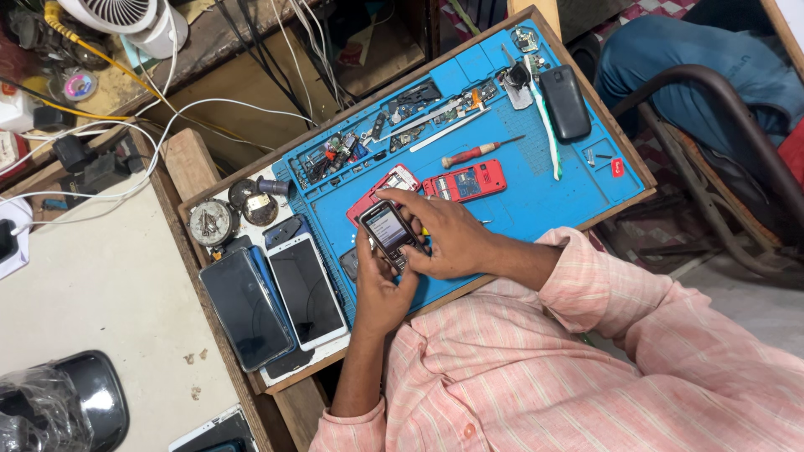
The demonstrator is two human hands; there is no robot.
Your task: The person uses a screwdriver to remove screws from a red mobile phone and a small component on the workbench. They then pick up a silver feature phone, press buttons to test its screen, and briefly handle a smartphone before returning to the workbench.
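Two hands grasp one small dark keypad phone (pixel 387 232) with a lit screen, over the near edge of the blue mat (pixel 536 188): my left hand (pixel 378 289) cradles it, my right hand (pixel 444 238) presses its keys. Behind it lie red phone shells (pixel 465 181).

The keys of the small phone (pixel 389 232) are hidden under the right hand (pixel 448 243). The white fan (pixel 126 18) is cut off at the top left edge. The tiny parts (pixel 335 153) are too small to be told apart.
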